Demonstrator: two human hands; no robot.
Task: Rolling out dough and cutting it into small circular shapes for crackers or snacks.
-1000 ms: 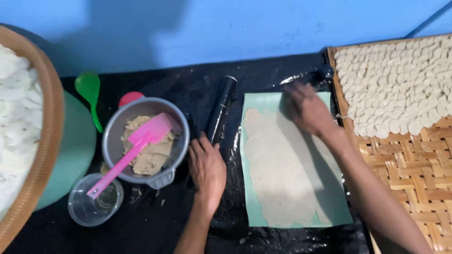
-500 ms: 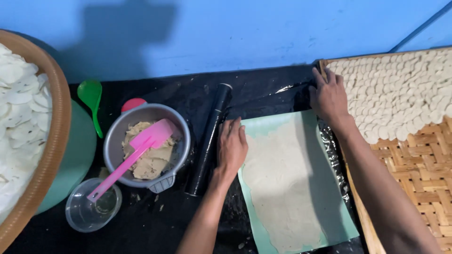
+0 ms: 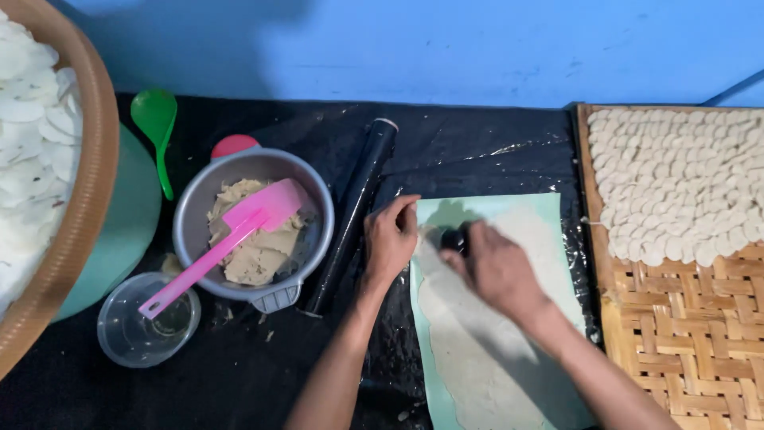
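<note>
A black plastic-covered work surface [image 3: 477, 151] runs beneath a blue wall [image 3: 446, 48]. At the far left, a large round woven basket [image 3: 76, 207] holds pale white dough discs. At the far right, a woven bamboo tray [image 3: 684, 334] carries rows of small round off-white dough pieces [image 3: 676, 175] across its upper part. In the middle lies a pale green rectangular sheet [image 3: 549, 215] with a thin beige sheet of rolled dough [image 3: 477, 358] spread over it. A grey metal bowl [image 3: 191, 231] of beige dough holds a pink plastic spatula [image 3: 231, 239]; a black rolling pin [image 3: 354, 211] lies just beside the bowl. A green plastic spoon [image 3: 157, 127] and a small clear plastic cup [image 3: 135, 330] sit nearby.

The left hand [image 3: 390, 239] presses flat, fingers loosely spread, on the sheet's left edge, holding nothing. The right hand [image 3: 497, 267] has its fingers curled around a small dark round object [image 3: 454, 239], pressing it on the dough near the sheet's upper left corner.
</note>
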